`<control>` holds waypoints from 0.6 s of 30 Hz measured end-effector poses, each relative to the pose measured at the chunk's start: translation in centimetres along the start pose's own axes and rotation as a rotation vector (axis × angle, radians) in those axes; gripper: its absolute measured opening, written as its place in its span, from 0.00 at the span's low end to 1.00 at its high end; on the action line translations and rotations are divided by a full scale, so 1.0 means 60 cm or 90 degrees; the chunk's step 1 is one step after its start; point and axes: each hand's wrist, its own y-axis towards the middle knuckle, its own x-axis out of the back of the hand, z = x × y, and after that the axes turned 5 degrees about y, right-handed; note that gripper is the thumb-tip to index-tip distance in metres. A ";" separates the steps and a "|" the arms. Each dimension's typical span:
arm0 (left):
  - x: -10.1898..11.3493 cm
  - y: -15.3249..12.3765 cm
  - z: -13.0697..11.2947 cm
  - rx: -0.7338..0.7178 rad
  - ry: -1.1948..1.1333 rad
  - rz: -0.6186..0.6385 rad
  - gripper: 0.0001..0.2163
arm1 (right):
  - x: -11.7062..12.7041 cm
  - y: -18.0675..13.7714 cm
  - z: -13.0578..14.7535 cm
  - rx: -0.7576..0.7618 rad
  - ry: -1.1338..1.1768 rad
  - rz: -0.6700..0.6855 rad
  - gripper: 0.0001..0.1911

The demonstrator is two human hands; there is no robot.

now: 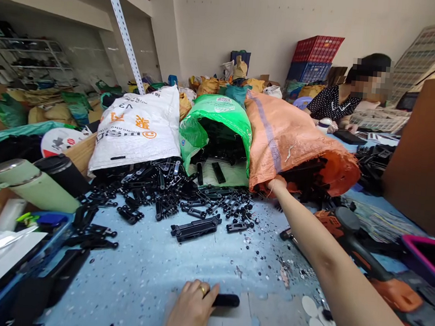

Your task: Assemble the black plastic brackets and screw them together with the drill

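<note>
My left hand (191,310) rests at the near edge of the blue speckled table (147,268), its fingers curled on a black plastic bar (226,300). My right arm stretches far across the table. At its end my right hand (276,185) grips the lower edge of an orange woven sack's (292,134) mouth, and black plastic parts show inside that sack. A pile of black plastic parts (169,192) lies spread in the middle of the table, with one longer black piece (195,227) nearest me.
A green sack (222,113) and a white printed sack (137,125) lie open beside the orange one. An orange power drill (344,230) lies at the right. A green flask (33,185) and a dark cup (62,172) lie left. Another person (345,100) sits far right.
</note>
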 end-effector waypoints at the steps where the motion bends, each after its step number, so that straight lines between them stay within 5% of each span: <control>1: 0.009 -0.001 -0.003 0.000 0.004 0.005 0.18 | 0.007 -0.014 0.000 -0.002 -0.021 0.008 0.15; 5: 0.045 -0.004 -0.011 0.009 -0.003 0.025 0.19 | 0.034 -0.100 -0.010 0.025 -0.113 0.011 0.18; 10: 0.059 -0.007 -0.018 0.047 0.002 0.069 0.16 | 0.061 -0.282 -0.037 0.141 -0.190 0.065 0.16; 15: 0.050 0.006 -0.028 0.000 -0.059 0.116 0.16 | 0.074 -0.470 -0.038 0.510 -0.126 0.284 0.16; 18: 0.048 0.020 -0.037 -0.043 -0.105 0.134 0.15 | 0.058 -0.540 -0.031 0.639 -0.097 0.344 0.17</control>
